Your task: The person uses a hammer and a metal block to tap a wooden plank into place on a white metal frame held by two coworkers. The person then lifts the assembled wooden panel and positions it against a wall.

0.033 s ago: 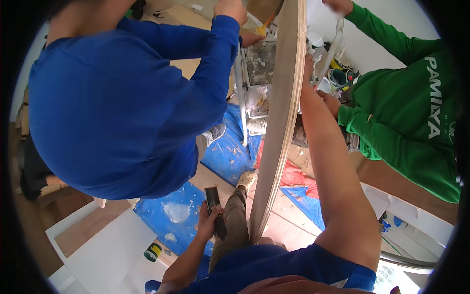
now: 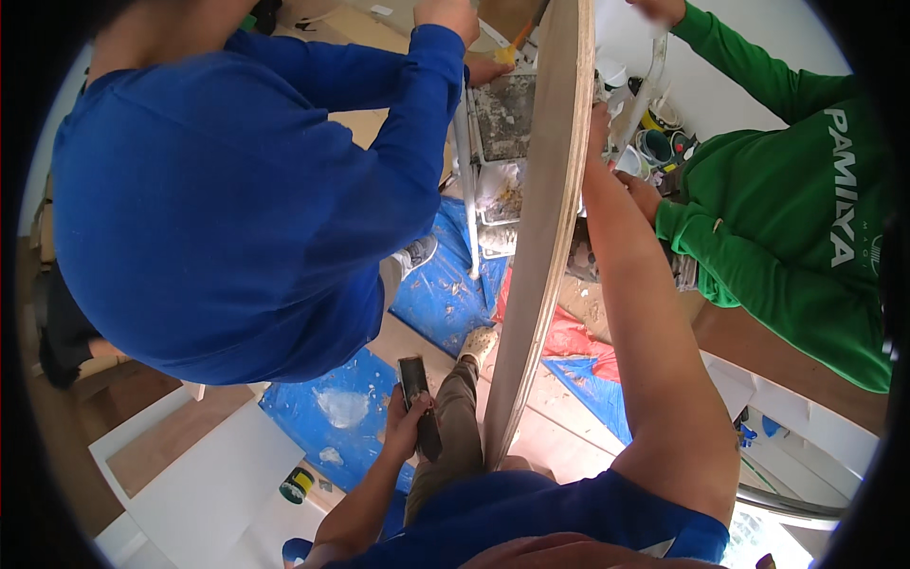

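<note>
Grey-black block [image 2: 411,379], long and narrow, is in the person's left hand [image 2: 403,429]: fingers wrapped round its lower half, thumb across the near face. Upper end sticks out past the fingers; my guess, gripped that way to leave that end free. It's low, over the trouser leg [image 2: 460,417], left of the board [image 2: 545,190] and apart from it.

Board stands on edge, layered plywood rim showing, running away from the person. Right arm goes up along its right side. Right hand [image 2: 598,133] is just beside the far part of the board; fingers mostly hidden, can't tell if it's gripping or only resting. Position would suit steadying, if it's touching.

Further out, right: co-worker in a green sweatshirt [image 2: 777,199], lower hand [image 2: 642,196] close by the person's forearm, upper hand [image 2: 661,11] near a pale pipe [image 2: 648,90]. Tubs [image 2: 654,144] cluster behind, likely kept within reach.

Left: co-worker in a blue sweater [image 2: 209,209], one hand [image 2: 488,71] at a yellow-ended tool [image 2: 517,43], by a metal frame [image 2: 470,218] with a caked tray [image 2: 502,119].

Blue sheet [image 2: 427,303] and red sheet [image 2: 569,337] cover parts of the floor, crumbs on them; presumably there to catch mess.
</note>
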Motion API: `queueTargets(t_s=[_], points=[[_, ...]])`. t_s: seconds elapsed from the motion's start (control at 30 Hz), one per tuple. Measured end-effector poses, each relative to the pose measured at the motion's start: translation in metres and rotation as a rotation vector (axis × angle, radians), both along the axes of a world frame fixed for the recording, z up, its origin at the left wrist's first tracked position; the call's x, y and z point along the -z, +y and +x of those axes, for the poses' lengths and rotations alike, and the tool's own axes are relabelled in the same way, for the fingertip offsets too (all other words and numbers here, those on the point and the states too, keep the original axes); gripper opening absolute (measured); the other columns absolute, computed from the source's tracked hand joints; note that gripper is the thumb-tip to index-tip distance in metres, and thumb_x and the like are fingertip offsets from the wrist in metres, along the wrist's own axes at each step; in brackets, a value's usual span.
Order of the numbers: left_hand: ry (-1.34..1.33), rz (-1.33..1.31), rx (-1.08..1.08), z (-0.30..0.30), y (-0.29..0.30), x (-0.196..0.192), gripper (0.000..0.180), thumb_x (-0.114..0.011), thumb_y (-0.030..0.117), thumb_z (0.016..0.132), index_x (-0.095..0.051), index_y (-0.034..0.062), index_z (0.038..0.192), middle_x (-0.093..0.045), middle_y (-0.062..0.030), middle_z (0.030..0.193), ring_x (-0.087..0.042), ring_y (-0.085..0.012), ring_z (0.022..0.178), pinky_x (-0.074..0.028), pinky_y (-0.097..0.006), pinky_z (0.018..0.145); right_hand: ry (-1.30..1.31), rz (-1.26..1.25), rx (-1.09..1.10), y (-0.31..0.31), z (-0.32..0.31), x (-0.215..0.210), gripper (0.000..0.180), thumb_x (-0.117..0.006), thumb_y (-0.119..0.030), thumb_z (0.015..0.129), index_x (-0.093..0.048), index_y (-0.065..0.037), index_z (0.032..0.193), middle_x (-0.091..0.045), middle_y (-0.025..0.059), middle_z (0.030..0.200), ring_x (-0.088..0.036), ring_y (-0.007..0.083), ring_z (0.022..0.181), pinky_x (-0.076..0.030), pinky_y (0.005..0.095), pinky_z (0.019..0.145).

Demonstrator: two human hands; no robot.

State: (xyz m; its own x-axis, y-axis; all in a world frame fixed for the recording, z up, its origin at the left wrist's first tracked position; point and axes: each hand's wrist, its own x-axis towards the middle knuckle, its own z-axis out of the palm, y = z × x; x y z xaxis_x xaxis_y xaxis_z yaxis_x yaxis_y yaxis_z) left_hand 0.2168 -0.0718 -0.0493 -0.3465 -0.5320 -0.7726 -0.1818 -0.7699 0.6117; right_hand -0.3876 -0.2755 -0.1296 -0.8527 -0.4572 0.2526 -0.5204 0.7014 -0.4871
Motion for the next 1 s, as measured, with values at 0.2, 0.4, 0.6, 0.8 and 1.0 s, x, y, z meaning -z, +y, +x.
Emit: queueTargets(t_s=[0.2,0.4,0.6,0.8,1.0], points=[[0.128,0.043,0.024,-0.027,0.0,-0.008,0.037,-0.068,0.032,0.105,-0.048,0.0118,0.128,-0.066,-0.0129,0.098,-0.071,-0.0246,0.067,-0.059,-0.036,0.057,0.132,0.083,-0.04,0.035,-0.039,-0.019,0.072,-0.071,-0.044,0.097,-0.051,-0.003,0.152,-0.059,0.0298,0.127,-0.062,0.0509,0.115,-0.054,0.059,0.094],[0.067,-0.064,0.006,-0.045,0.005,-0.035,0.033,-0.06,0.036,0.109,-0.048,0.0114,0.127,-0.067,-0.0123,0.097,-0.071,-0.0239,0.067,-0.059,-0.035,0.06,-0.094,-0.67,-0.126,0.085,0.057,-0.081,0.052,-0.066,-0.034,0.106,-0.061,0.005,0.142,-0.064,0.0187,0.116,-0.064,0.0266,0.094,-0.053,0.0382,0.085],[0.411,-0.27,-0.128,-0.13,-0.001,-0.088,0.033,-0.042,0.038,0.116,-0.047,0.0105,0.134,-0.069,-0.0124,0.104,-0.071,-0.0218,0.079,-0.061,-0.037,0.069,-0.266,-0.525,-0.731,0.289,0.278,-0.161,0.072,-0.082,-0.042,0.09,-0.056,0.0,0.142,-0.059,0.0187,0.131,-0.06,0.0316,0.107,-0.051,0.0426,0.09],[0.51,-0.512,-0.215,-0.192,0.031,-0.121,0.039,-0.038,0.036,0.117,-0.044,0.0065,0.143,-0.066,-0.0107,0.113,-0.069,-0.0179,0.094,-0.058,-0.032,0.084,-0.946,-0.61,-0.833,0.351,0.321,-0.178,0.125,-0.084,-0.064,0.08,-0.023,-0.004,0.17,-0.036,0.0183,0.166,-0.042,0.0363,0.146,-0.037,0.049,0.12],[0.6,-0.188,-0.199,-0.201,0.062,-0.124,0.033,-0.036,0.036,0.119,-0.052,0.0106,0.132,-0.067,-0.0079,0.115,-0.068,-0.0196,0.102,-0.056,-0.037,0.092,-0.934,-0.562,-0.988,0.408,0.311,-0.188,0.142,-0.101,-0.037,0.066,-0.013,-0.006,0.173,-0.027,0.0149,0.174,-0.035,0.0302,0.155,-0.034,0.0487,0.124]])
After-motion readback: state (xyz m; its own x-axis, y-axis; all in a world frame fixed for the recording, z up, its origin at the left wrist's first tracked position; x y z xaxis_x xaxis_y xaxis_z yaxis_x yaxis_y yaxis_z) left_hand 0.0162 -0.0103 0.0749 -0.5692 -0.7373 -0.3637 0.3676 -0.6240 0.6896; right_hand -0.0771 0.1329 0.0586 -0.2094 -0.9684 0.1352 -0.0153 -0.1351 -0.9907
